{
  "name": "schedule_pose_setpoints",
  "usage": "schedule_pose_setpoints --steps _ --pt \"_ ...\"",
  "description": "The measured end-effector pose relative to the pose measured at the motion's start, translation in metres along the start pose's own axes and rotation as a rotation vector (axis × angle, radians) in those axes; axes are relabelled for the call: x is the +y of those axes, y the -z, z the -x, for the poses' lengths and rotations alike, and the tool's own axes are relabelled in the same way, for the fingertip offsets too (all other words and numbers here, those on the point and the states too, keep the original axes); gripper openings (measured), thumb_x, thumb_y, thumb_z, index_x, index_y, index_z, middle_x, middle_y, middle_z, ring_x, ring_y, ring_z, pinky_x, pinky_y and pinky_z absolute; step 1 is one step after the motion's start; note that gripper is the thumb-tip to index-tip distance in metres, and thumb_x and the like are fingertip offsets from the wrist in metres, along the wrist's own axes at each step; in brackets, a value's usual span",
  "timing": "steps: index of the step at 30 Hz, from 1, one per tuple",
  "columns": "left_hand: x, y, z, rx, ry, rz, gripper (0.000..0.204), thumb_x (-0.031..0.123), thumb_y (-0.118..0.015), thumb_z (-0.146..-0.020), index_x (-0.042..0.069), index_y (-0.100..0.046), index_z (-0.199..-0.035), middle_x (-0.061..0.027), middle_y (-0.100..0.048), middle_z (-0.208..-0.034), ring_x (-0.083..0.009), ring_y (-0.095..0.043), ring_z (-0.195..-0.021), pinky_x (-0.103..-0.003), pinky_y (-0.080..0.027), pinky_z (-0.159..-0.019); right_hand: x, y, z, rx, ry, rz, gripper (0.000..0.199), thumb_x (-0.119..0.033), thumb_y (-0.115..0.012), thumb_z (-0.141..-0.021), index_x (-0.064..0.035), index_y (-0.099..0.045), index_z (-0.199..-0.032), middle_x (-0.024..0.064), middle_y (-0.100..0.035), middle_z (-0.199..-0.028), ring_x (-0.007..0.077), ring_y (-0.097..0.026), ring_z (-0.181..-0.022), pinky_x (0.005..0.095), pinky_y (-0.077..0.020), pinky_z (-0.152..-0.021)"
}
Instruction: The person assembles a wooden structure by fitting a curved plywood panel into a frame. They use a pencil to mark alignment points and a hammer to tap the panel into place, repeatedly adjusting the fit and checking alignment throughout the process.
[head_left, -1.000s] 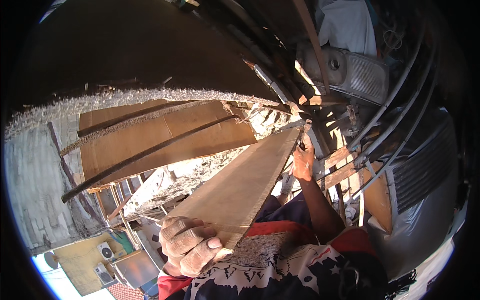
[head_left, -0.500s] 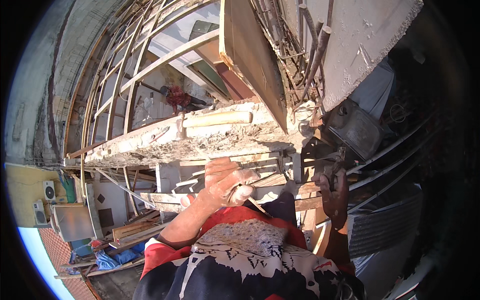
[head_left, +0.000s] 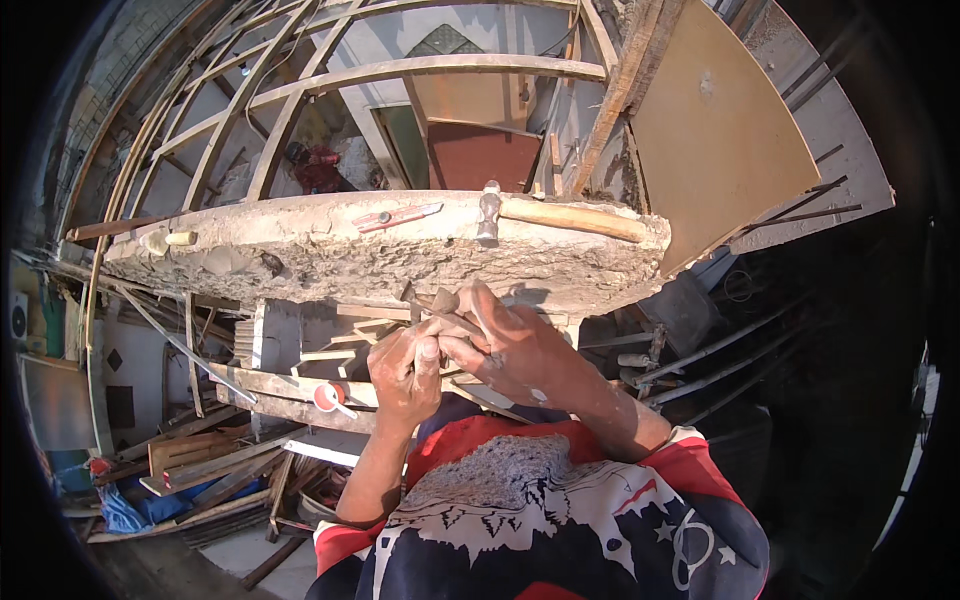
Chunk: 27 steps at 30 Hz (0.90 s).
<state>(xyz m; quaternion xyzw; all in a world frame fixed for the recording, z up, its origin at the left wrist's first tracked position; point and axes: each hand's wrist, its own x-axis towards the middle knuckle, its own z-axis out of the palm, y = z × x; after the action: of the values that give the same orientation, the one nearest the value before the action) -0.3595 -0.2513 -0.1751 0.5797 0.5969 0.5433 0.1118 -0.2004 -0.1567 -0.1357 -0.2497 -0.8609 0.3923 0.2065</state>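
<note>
My left hand (head_left: pixel 405 370) and my right hand (head_left: pixel 505 340) meet in front of my chest, just short of a rough masonry ledge (head_left: pixel 380 262). Both are closed, fingers touching. A slim, dusty piece with a dark flared end (head_left: pixel 408 292) sticks out past the fingers; my right hand grips it, but its exact kind is unclear. What my left fingers pinch is hidden. On top of the ledge lies a hammer (head_left: pixel 570 216) with a wooden handle. Left of the hammer rests a red and grey utility knife (head_left: pixel 397 217).
A small wooden-handled tool (head_left: pixel 180 239) lies at the ledge's left end. A red cup (head_left: pixel 328 397) sits on a plank at lower left. Beyond are a timber frame (head_left: pixel 430 66) and, lower down, a person in red (head_left: pixel 318 172). A tan board (head_left: pixel 715 130) stands right.
My right hand has come from the far right to meet my left, bringing the piece with it. The view has swung right; hammer and knife still lie on the ledge.
</note>
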Motion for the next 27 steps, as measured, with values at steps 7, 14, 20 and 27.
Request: schedule_pose_setpoints --steps 7,14,20,27 --pt "-0.093 0.112 0.056 0.334 0.334 -0.264 0.048 0.033 -0.041 -0.111 -0.001 -0.051 -0.078 -0.0066 -0.048 -0.073 -0.0203 -0.047 -0.069 -0.036 -0.039 -0.065 -0.06 -0.148 -0.091 -0.223 -0.066 -0.153 0.035 -0.02 -0.067 -0.096 0.0034 -0.05 -0.114 0.0234 -0.061 -0.096 0.0444 -0.065 -0.081 0.0443 -0.0517 -0.066" --pt "-0.148 0.169 0.082 0.516 0.424 0.032 0.053 0.047 -0.046 -0.108 -0.002 -0.055 -0.088 -0.011 -0.069 -0.105 -0.0133 -0.058 -0.07 -0.025 -0.045 -0.059 -0.075 -0.217 -0.133 0.118 0.193 0.131 0.029 -0.014 -0.069 -0.086 0.0033 -0.065 -0.11 0.0151 -0.055 -0.105 0.0298 -0.066 -0.095 0.035 -0.0578 -0.074" --pt "-0.158 0.189 0.082 0.365 0.428 0.222 0.059 0.055 -0.045 -0.106 0.0 -0.054 -0.086 -0.0063 -0.059 -0.085 -0.0122 -0.056 -0.061 -0.025 -0.042 -0.052 -0.078 -0.246 -0.152 0.018 0.371 0.053 0.04 -0.017 -0.069 -0.092 0.0034 -0.052 -0.122 0.0185 -0.06 -0.107 0.0359 -0.069 -0.093 0.0418 -0.0577 -0.08" --pt "-0.159 0.198 0.062 0.465 0.392 0.28 0.052 0.046 -0.048 -0.107 0.003 -0.049 -0.08 -0.0038 -0.053 -0.08 -0.0127 -0.051 -0.075 -0.029 -0.042 -0.071 -0.081 -0.256 -0.153 -0.034 -0.07 -0.407 0.041 -0.027 -0.069 -0.094 0.0027 -0.055 -0.118 0.0185 -0.064 -0.107 0.0349 -0.069 -0.091 0.0417 -0.0574 -0.078"
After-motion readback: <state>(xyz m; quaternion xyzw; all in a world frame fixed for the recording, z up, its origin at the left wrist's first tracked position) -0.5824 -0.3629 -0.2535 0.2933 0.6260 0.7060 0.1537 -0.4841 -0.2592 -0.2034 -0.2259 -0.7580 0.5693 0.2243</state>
